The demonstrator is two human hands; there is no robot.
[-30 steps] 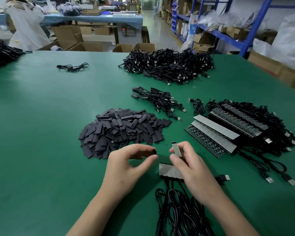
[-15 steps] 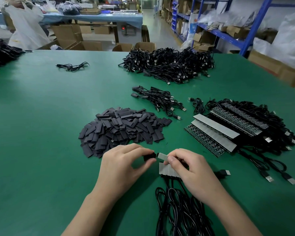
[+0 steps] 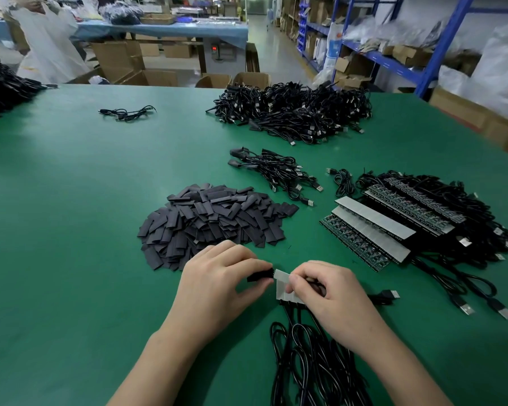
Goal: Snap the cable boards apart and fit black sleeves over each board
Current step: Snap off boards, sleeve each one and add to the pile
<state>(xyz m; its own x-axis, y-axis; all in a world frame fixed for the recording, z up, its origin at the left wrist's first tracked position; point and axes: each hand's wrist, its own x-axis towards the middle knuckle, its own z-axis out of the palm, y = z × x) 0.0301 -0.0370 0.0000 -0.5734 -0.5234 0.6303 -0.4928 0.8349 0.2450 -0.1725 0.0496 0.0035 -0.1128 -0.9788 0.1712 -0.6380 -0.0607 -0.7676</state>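
My left hand pinches a black sleeve between thumb and forefinger. My right hand holds a small grey cable board by its cable end; the board's free end sits at the sleeve's mouth. Under my right hand lies a short strip of joined boards, with black cables trailing toward me. A heap of flat black sleeves lies just beyond my left hand. Long board strips with cables are stacked at the right.
A small bundle of sleeved cables lies behind the sleeve heap and a large cable pile farther back. One loose cable lies at far left. The green table ends at cardboard boxes and blue shelving.
My hands came together and dropped toward the table. The single board went from held upright and apart from the sleeve to lying level with its end at the sleeve's opening.
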